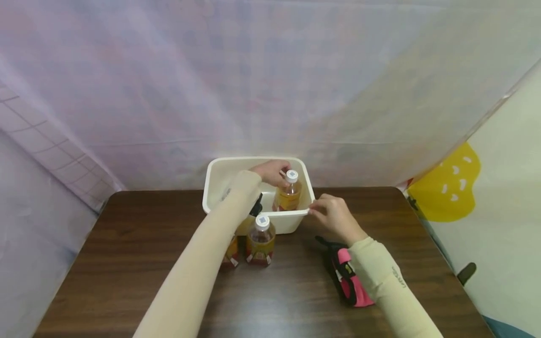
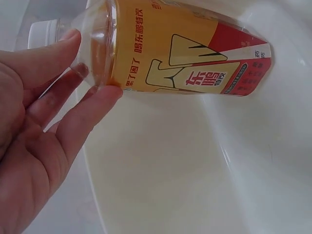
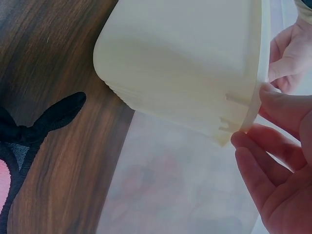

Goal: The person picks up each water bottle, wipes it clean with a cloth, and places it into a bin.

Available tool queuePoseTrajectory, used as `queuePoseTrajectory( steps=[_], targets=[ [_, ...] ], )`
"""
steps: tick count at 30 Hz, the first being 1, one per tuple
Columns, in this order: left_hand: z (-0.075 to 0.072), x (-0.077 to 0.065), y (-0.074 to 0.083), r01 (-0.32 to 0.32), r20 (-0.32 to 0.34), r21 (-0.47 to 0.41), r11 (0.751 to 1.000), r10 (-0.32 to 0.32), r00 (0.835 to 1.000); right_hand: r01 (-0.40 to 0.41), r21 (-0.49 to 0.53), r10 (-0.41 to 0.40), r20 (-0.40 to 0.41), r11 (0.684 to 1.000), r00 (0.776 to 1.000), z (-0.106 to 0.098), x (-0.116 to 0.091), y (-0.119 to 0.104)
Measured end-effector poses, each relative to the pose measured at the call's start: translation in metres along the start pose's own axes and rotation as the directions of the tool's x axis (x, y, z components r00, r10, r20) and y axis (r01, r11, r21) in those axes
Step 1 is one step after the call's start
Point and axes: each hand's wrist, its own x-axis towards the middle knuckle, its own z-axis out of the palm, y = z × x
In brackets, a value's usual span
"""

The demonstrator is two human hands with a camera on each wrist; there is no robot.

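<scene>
A cream plastic bin (image 1: 291,225) stands at the far edge of the table. Inside it, at the right end, a clear drink bottle (image 1: 289,199) with a white cap and a yellow-and-red label stands upright. My left hand (image 1: 272,172) reaches into the bin and pinches this bottle near its neck; the left wrist view shows the thumb (image 2: 66,45) and fingertips on either side below the cap. At the bin's front right corner, my right hand (image 1: 336,217) pinches the rim (image 3: 261,58) between thumb and fingers.
Two similar bottles stand before the bin, one bottle (image 1: 260,244) beside another bottle (image 1: 230,253) partly behind my left sleeve. A black item (image 1: 256,206) lies in the bin. A pink-and-black fabric item (image 1: 355,286) lies by my right forearm. A curtain (image 1: 253,94) hangs behind.
</scene>
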Motion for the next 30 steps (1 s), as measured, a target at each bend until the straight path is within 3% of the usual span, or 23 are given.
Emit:
queuePoseTrajectory(
  steps=[9,15,22,30],
  targets=[
    [0.0,0.005,-0.009,0.008,0.028,-0.018,1.0,-0.008,1.0,0.01,0.009,-0.01,0.001,1.0,1.0,0.001,0.002,-0.003],
    [-0.002,0.002,-0.003,0.032,0.053,-0.043,0.999,-0.03,0.998,0.017,0.007,-0.017,-0.006,1.0,1.0,0.002,0.003,-0.003],
    [-0.005,-0.006,0.004,0.103,0.09,-0.081,0.991,-0.096,0.991,0.022,0.015,-0.022,-0.01,1.0,1.0,0.003,0.003,-0.004],
    [-0.022,-0.012,0.009,0.091,0.084,-0.047,0.995,-0.087,0.993,0.024,0.024,-0.024,0.001,0.999,1.0,0.006,0.007,-0.002]
  ],
)
